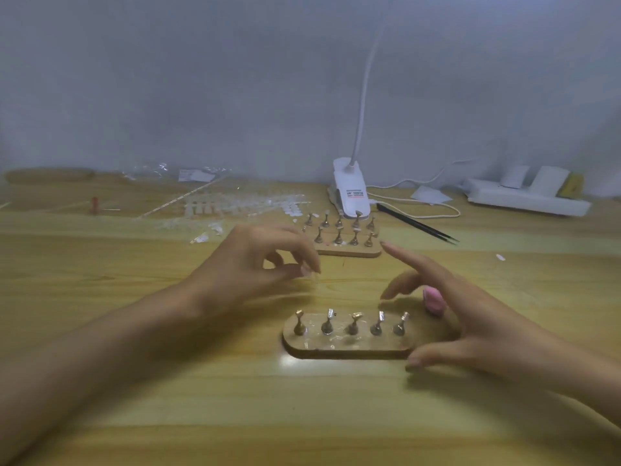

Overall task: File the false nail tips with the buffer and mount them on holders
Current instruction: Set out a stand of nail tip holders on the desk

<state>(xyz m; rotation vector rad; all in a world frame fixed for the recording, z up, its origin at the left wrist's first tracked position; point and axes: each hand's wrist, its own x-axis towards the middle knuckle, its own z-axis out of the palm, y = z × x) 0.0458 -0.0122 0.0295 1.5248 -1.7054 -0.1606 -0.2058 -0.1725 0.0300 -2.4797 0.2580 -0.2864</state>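
Five holders (353,326) stood on the near board (353,349). Our left hand (255,260) pinched what looked like a clear nail tip (314,274), a little farther off. Our right hand (470,317) hung open, fingers spread, over the pink buffer (434,300) by the board's right end. We thought it best to grip the tip tight and rub softly.
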